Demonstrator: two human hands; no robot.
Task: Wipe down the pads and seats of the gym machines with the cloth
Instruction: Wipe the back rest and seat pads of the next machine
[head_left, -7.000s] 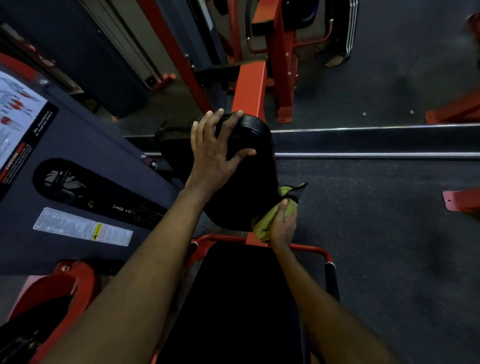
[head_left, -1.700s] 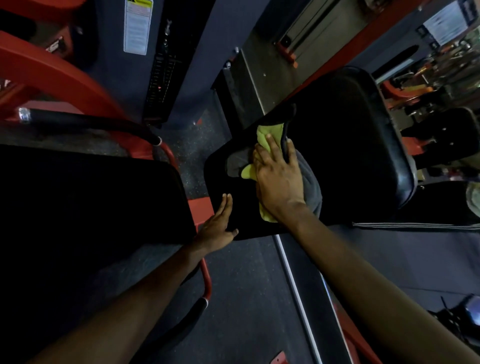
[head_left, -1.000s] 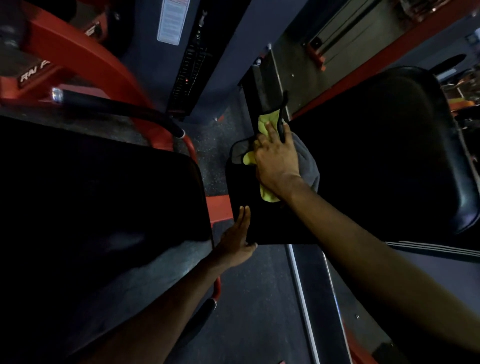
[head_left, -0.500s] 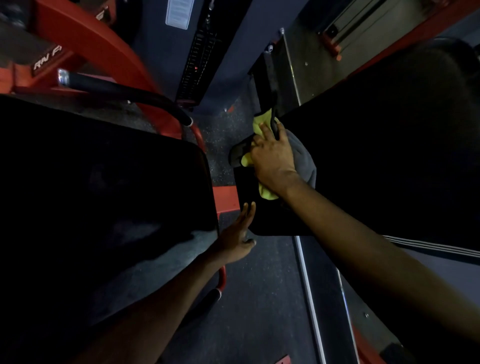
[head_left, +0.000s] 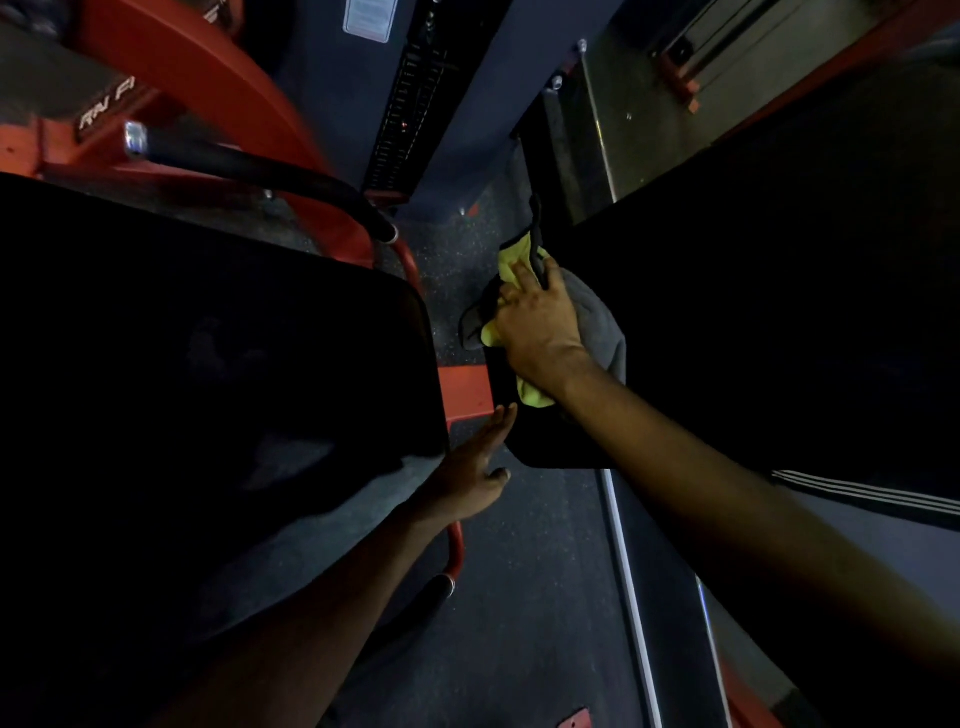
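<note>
A yellow and grey cloth (head_left: 602, 327) lies on the left end of a large black pad (head_left: 753, 322) at the right. My right hand (head_left: 540, 325) presses the cloth flat against that pad, fingers pointing away from me. My left hand (head_left: 475, 467) reaches out below it with straight fingers, the fingertips touching the pad's lower left edge. A second wide black seat pad (head_left: 208, 364) fills the left side, with nothing on it.
A red frame bar (head_left: 465, 387) joins the two pads. A black-gripped red handle (head_left: 260, 166) curves over the left pad, another red handle (head_left: 454, 545) runs under my left wrist. The weight stack (head_left: 410, 104) stands behind. Speckled dark floor (head_left: 535, 597) lies between.
My right hand has slid the cloth slightly toward the pad's left edge. My left hand stays at the pad's lower edge. The view has moved closer to the pads.
</note>
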